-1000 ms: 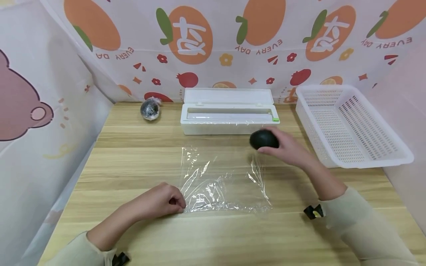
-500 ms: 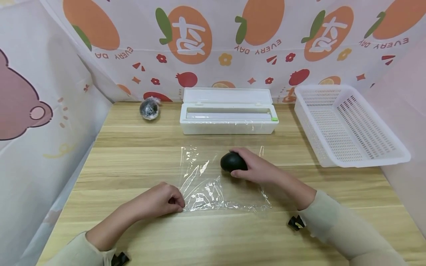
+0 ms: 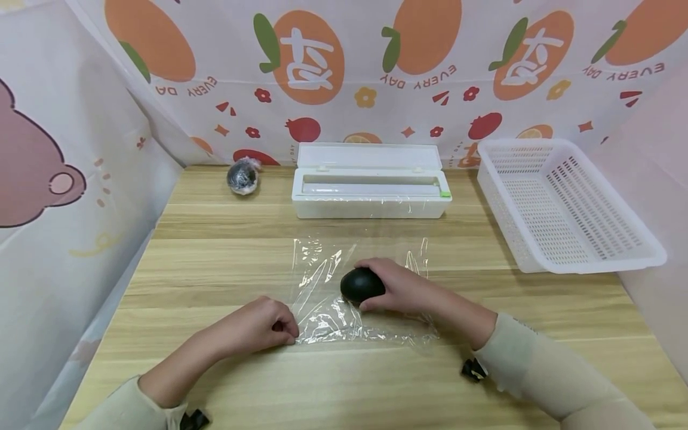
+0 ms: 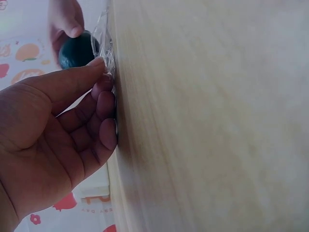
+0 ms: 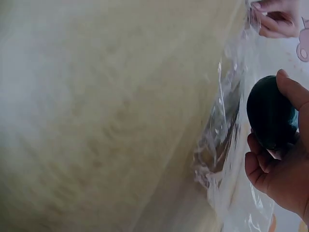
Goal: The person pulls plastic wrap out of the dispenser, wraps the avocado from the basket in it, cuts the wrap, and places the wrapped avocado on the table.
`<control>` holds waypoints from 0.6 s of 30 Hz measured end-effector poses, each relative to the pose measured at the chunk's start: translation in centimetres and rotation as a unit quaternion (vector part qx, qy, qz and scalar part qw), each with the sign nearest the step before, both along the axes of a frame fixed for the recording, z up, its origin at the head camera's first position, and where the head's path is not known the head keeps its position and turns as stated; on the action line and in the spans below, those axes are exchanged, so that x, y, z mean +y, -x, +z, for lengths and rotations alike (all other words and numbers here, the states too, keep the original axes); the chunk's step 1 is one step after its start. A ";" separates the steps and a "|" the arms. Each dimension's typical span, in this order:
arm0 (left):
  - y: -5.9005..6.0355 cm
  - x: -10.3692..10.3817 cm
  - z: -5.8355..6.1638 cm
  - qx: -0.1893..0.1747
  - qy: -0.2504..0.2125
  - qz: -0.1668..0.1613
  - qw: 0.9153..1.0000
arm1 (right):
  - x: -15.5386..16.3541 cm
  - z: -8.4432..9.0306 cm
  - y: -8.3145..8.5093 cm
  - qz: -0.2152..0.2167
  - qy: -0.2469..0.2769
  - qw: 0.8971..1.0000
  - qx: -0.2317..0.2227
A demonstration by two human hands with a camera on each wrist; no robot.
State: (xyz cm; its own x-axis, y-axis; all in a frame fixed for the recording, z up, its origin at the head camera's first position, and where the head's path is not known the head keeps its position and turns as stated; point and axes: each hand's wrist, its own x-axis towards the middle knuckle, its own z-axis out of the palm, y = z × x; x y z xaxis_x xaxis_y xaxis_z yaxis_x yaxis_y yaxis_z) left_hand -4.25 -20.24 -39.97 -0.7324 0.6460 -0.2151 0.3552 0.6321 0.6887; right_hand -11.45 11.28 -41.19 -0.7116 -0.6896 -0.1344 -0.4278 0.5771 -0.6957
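Note:
A sheet of clear plastic wrap [image 3: 330,319] lies on the wooden table, running toward the front from a white wrap dispenser [image 3: 349,209]. At its near left corner my left hand [image 3: 260,322] pinches the film between thumb and forefinger; the other fingers are curled. My right hand [image 3: 400,289] holds a smooth, egg-shaped, dark green avocado [image 3: 361,285] over the middle of the sheet. In the right wrist view the thumb and fingers wrap round the avocado [image 5: 270,113], close to the crinkled film [image 5: 222,116]. Whether it touches the film is hard to tell.
A dark round item wrapped in film [image 3: 243,177] sits at the back left. The dispenser's lid [image 3: 369,156] stands up at the back. On the right is a white perforated basket [image 3: 607,266]. Printed cloth [image 3: 204,119] hangs behind the table [image 3: 215,263].
My right hand has carried the avocado left and toward the front, from near the dispenser's right end to over the sheet's middle. My left hand has stayed at the film's corner.

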 end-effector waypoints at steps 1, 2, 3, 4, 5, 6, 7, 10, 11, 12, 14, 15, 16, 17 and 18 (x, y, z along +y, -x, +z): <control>0.0 0.0 0.0 0.000 0.001 0.000 1.000 | -0.1 0.0 -0.2 0.001 0.000 1.000 0.001; 0.0 0.0 0.0 0.000 0.002 0.000 1.000 | -0.1 0.0 -0.3 0.003 -0.002 1.000 0.004; 0.1 0.1 0.0 0.000 0.003 -0.001 1.000 | -0.2 0.0 -0.5 0.005 -0.002 1.000 0.007; 0.0 0.1 0.0 -0.001 0.003 -0.001 1.000 | -0.2 0.0 -0.7 0.009 -0.001 1.000 0.009; 0.0 0.1 0.0 -0.001 0.003 -0.001 1.000 | -0.3 0.0 -0.8 0.012 -0.002 1.000 0.011; 0.0 0.1 0.0 -0.001 0.003 -0.001 1.000 | -0.4 0.1 -1.0 0.014 -0.003 1.000 0.014; 0.0 0.1 0.0 -0.001 0.003 0.000 1.000 | -0.5 0.1 -1.2 0.018 -0.003 1.000 0.015; 0.0 0.1 0.0 -0.001 0.002 -0.001 1.000 | -0.7 0.2 -1.6 0.022 -0.003 1.000 0.016; 0.0 0.1 0.0 -0.001 0.002 -0.001 1.000 | -0.8 0.2 -1.7 0.023 -0.005 1.000 0.016; 0.0 0.1 -0.1 -0.001 0.002 -0.002 1.000 | -0.9 0.2 -1.8 0.023 -0.006 1.000 0.018; 0.0 0.1 -0.1 0.000 0.001 -0.002 1.000 | -1.1 0.0 -2.0 0.021 -0.011 0.999 0.022; 0.0 0.1 -0.1 0.000 0.001 -0.002 1.000 | -1.1 -0.1 -2.0 0.019 -0.015 0.999 0.024; 0.1 0.0 -0.1 -0.001 0.000 -0.002 1.000 | -1.1 -0.2 -2.1 0.018 -0.018 0.999 0.025; 0.1 0.0 -0.1 0.000 0.000 -0.003 1.000 | -1.1 -0.3 -2.1 0.017 -0.020 0.999 0.028; 0.1 0.0 -0.1 0.001 0.000 -0.003 1.000 | -1.1 -0.4 -2.1 0.016 -0.023 0.999 0.031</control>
State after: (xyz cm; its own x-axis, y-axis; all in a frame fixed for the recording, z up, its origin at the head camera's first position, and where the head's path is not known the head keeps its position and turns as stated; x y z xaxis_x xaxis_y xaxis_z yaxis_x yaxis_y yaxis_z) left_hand -4.34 -20.20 -40.03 -0.7287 0.6506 -0.2139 0.3598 0.6295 0.6887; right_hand -9.37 10.14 -41.64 -0.6973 -0.7061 -0.1231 -0.4880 0.5935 -0.6400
